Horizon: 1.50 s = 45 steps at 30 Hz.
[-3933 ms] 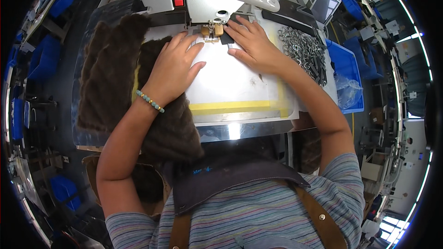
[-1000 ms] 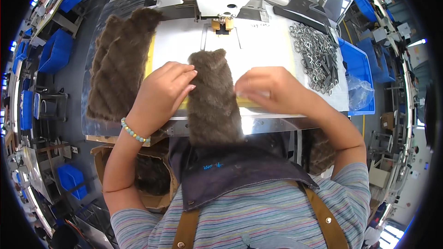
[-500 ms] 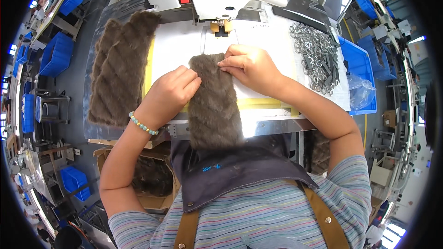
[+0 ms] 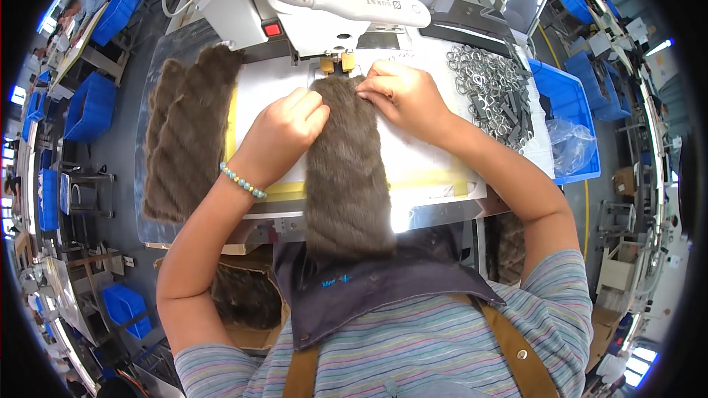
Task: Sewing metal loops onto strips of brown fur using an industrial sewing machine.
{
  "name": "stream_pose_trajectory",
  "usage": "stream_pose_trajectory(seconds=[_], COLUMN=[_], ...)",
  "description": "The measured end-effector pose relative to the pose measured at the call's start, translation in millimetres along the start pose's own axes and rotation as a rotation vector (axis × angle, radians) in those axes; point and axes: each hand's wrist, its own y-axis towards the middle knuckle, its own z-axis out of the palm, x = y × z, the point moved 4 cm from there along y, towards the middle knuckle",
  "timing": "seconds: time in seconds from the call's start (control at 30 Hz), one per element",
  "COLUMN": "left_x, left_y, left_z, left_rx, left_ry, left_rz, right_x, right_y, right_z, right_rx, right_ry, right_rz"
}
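A long strip of brown fur fabric (image 4: 348, 169) lies in front of me, its far end close to the brass-coloured clamp feet of a white sewing machine (image 4: 338, 64). Its near end hangs over the table edge onto my apron. My left hand (image 4: 287, 133) pinches the strip's left edge near the far end. At the opposite edge, my right hand (image 4: 404, 99) pinches the far right corner between thumb and fingers. Whether a small part is held along with the fur there cannot be seen.
Stacked brown fur pieces (image 4: 188, 133) lie at the table's left. A heap of metal rings with dark straps (image 4: 495, 92) sits at the right, beside a blue bin (image 4: 575, 110) holding clear plastic. Below the table is a cardboard box (image 4: 258, 335) with more fur.
Both hands have brought the fur strip farther from me, so its far end now reaches the machine's clamp feet. My view has shifted slightly. Both pinching grips stay the same.
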Motion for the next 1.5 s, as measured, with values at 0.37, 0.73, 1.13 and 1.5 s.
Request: stream_pose_trajectory(seconds=[0.37,0.73,1.13,1.5], left_x=[27.1,34.5,31.0,29.7], left_y=[12.7,4.4,3.2,4.9], left_z=[18.9,26.8,29.7,28.7], left_rx=[-0.023,-0.148,-0.146,-0.06], left_ry=[0.023,-0.116,0.035,-0.088], left_rz=[-0.072,-0.265,-0.197,-0.25], right_x=[-28.9,-23.2,-13.2,-7.1], right_y=[10.9,10.4,6.1,5.9], right_z=[11.5,6.6,10.7,10.3], right_rx=[-0.022,-0.02,0.0,0.045], right_ry=[0.06,-0.045,-0.248,-0.281], right_rz=[0.126,-0.015,-0.15,-0.143])
